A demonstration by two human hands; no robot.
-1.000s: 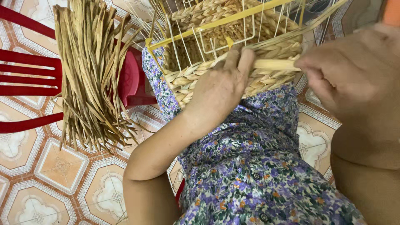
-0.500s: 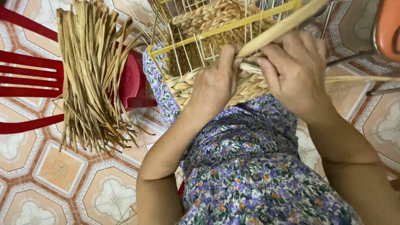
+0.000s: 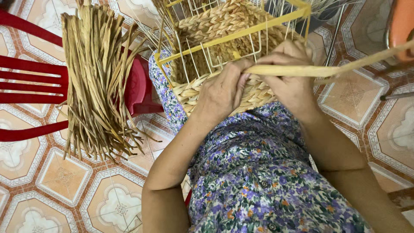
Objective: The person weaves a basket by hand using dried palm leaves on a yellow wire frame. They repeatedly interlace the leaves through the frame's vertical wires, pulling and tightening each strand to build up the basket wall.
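We note the left hand point(image 3: 222, 92) pressed closed on the braided weave point(image 3: 254, 92) of the wire basket frame point(image 3: 235, 39) in the lap, the right hand point(image 3: 291, 82) pinching the taut straw strand point(image 3: 302, 70), which we judge may snap or slip loose if overtightened.

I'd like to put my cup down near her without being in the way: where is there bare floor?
Bare tiled floor lies lower left, bordered by the red plastic chair, the hanging bundle of dried straw and her left arm. Another patch lies right of the half-woven basket. Her lap is crowded: both hands grip a strand.
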